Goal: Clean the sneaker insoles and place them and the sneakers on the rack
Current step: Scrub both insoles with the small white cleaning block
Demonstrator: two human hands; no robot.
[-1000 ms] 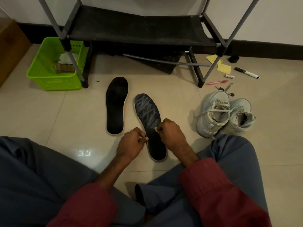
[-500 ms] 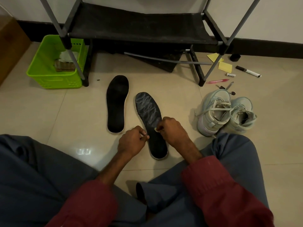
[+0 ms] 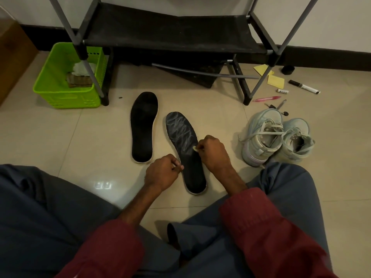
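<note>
Right hand (image 3: 212, 151): fingers curled, pinching a small pale wad (image 3: 194, 149) against the streaked insole (image 3: 181, 133) at mid-length.
Left hand (image 3: 162, 173): fingers curled tight at that insole's edge; whether they pinch it is unclear.
Done: whitish streaks ahead of the right fingertips suggest cleaning is under way.
Left: heel half; second insole (image 3: 143, 125), beyond the left fingers; sneakers (image 3: 277, 137), right of the right fingers; none yet on the rack (image 3: 170, 33).
Unclear: what the wad is.

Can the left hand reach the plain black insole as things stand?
Probably yes: the plain black insole lies flat just ahead of the left hand, bare floor between, though that hand seems to pinch the streaked insole.
</note>
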